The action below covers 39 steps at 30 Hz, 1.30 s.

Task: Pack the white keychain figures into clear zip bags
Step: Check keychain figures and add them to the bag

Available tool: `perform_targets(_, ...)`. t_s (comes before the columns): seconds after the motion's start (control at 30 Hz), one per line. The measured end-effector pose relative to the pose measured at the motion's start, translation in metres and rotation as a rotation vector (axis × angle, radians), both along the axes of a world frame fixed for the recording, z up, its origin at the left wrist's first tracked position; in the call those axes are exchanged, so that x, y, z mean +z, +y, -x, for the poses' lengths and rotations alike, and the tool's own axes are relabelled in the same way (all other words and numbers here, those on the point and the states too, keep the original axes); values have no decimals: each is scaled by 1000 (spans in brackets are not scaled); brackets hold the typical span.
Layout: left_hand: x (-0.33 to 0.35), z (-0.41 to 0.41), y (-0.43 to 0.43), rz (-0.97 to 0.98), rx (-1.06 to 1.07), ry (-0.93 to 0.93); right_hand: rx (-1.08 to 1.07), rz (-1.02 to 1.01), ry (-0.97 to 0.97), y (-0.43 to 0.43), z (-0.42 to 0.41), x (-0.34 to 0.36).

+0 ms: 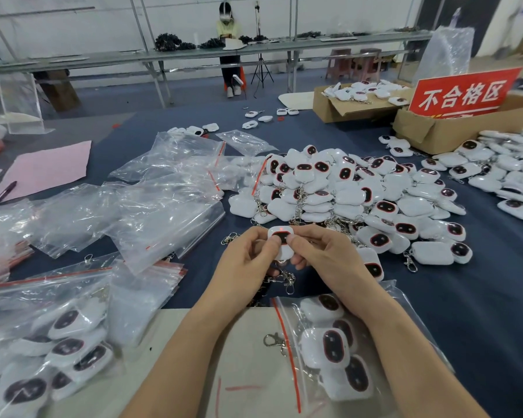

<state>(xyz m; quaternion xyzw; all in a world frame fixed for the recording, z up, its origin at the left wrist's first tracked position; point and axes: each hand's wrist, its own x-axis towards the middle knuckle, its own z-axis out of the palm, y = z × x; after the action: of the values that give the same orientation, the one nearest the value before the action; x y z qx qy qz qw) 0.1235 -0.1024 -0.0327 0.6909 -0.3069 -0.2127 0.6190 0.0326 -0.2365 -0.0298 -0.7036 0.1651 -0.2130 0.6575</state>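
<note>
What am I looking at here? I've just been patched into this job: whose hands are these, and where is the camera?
There is no machine here: a person works bare-handed, and the single picture comes from a wide-angle camera on their head, looking forward and down. Their left hand and right hand together pinch one white keychain figure, dark face up, above the blue-covered table. Beyond it lies a big pile of loose figures. To the left are empty clear zip bags; nearest, on the right, a part-filled bag holds several figures, and more filled bags lie at lower left. A cardboard box with a red sign stands far right.
</note>
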Motion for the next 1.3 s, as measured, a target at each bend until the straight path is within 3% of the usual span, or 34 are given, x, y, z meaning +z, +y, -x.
perform_targets(0.6,1,3,4,-42,-64,-113,-93,2,77,3,0,4)
perform_targets(1.3,1,3,2,-98,-22,-166,-24,-53,28,3,1,5)
